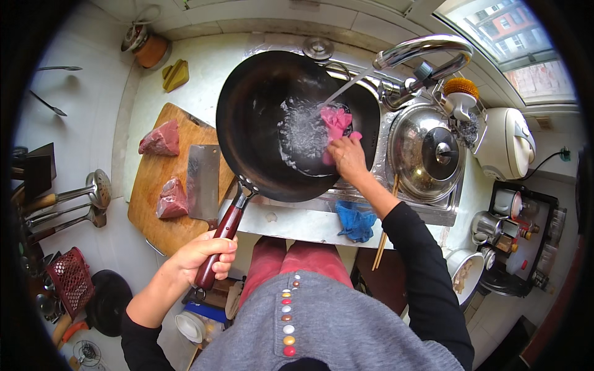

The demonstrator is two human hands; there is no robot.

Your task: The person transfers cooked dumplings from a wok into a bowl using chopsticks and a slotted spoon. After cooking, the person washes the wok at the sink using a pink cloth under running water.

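My left hand grips the dark red handle of a large black wok, which is held over the sink. A stream of water from the chrome faucet runs into the wok and splashes in its bowl. Inside it, my right hand holds a pink cloth near the right side of the wok. To the left lies a wooden cutting board with two pieces of raw meat, one farther back and one nearer. A cleaver rests flat on the board beside them.
A blue cloth hangs at the counter's front edge. Right of the wok sit a domed metal lid and chopsticks. A white rice cooker stands farther right. A yellow-green block and a brown pot are at the back left.
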